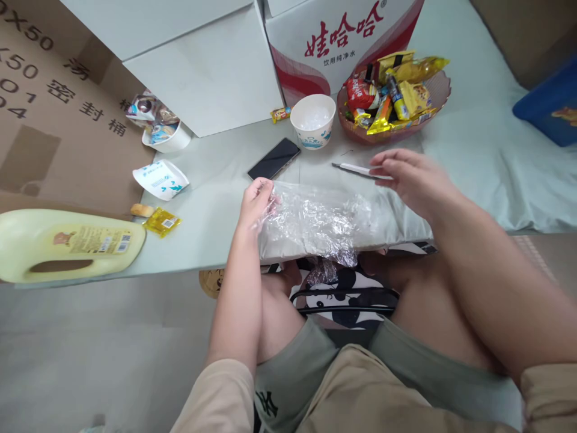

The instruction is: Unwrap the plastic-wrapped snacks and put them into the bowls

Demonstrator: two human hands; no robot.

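Clear, crinkled plastic film [311, 216] is spread over the front edge of the table, and part of it hangs down between my knees. My left hand [258, 204] is closed on the film's left end. To the right of the film, my right hand [412, 180] is slightly blurred, with its fingers closed at the end of a slim, white, pen-like tool [354, 169]. The tool's dark tip points left, and its exact kind is hard to make out. Behind the film lies a dark-screened phone [274, 159].
A paper bowl [313, 123] and a pink bowl [383, 137] of packaged snacks stand behind. Boxes [225, 72] line the back. On the left are a tipped paper cup [161, 179], a yellow packet [162, 222] and a large yellow bottle [72, 243]. A blue container [550, 108] is at right.
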